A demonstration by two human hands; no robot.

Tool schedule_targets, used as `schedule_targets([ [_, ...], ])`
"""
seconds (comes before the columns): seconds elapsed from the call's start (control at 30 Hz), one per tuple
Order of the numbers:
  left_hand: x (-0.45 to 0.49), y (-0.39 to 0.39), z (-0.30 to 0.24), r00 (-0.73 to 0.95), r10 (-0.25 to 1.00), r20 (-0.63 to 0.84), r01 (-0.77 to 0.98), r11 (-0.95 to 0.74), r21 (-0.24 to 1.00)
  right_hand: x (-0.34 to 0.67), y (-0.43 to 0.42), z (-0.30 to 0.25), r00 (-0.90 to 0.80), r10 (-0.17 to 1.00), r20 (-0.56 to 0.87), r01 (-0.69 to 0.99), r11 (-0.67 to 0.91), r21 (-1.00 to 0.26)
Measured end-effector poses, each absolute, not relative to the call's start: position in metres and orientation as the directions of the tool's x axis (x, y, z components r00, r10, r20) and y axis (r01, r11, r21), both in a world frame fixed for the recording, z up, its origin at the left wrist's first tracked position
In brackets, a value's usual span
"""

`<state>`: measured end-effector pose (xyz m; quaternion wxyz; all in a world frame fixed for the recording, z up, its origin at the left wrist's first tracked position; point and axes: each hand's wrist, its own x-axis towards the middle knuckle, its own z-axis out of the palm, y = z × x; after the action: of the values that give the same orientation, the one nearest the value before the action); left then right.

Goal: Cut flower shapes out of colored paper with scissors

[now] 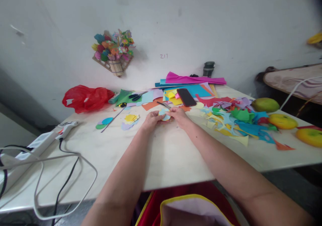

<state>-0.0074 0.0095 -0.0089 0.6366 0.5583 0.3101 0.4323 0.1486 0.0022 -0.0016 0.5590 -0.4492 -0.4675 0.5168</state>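
My left hand [151, 118] pinches the left edge of a small light-blue paper piece [164, 114] above the white table [161, 152]. My right hand [179, 114] is closed on its right side, and thin scissors [163, 104] stick out up and left from that hand. Both hands meet at the table's middle, far from me. A yellow paper flower [131, 118] lies just left of my left hand.
A black phone [186, 97] lies on coloured paper sheets [191, 85] at the back. A heap of paper scraps [236, 118] and mangoes [282, 121] fill the right. A glue gun [64, 129] with cables, a red bag [84, 98], paper circles [104, 122] and black scissors [136, 96] are left.
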Motion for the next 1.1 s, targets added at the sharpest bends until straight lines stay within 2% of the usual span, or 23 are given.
schedule_targets([
  [0.17,-0.0098,0.0084,-0.0071,0.450,0.892,0.046,-0.149,0.024,0.988,0.1547,0.0007,0.0023,-0.040,0.999,0.023,-0.175,0.016,-0.984],
  [0.33,-0.0089,0.0077,-0.0077,0.459,0.888,0.012,-0.113,0.045,0.993,0.1558,0.0037,-0.0003,-0.011,0.995,0.103,-0.078,0.102,-0.992],
  [0.57,-0.0065,0.0115,-0.0121,0.393,0.915,0.093,-0.197,-0.015,0.980,0.1508,0.0067,-0.0025,0.058,0.988,0.146,-0.100,0.151,-0.984],
  [0.8,-0.0038,0.0094,-0.0113,0.371,0.927,0.058,-0.233,0.033,0.972,0.1487,0.0076,-0.0049,0.082,0.988,0.133,-0.117,0.142,-0.983],
  [1.0,-0.0030,0.0046,-0.0091,0.460,0.885,0.077,-0.289,0.067,0.955,0.1482,0.0057,-0.0049,0.066,0.993,0.103,-0.172,0.113,-0.979],
  [1.1,-0.0051,0.0059,-0.0052,0.401,0.916,0.025,-0.319,0.114,0.941,0.1479,0.0067,-0.0049,0.092,0.992,0.092,-0.165,0.106,-0.981],
])
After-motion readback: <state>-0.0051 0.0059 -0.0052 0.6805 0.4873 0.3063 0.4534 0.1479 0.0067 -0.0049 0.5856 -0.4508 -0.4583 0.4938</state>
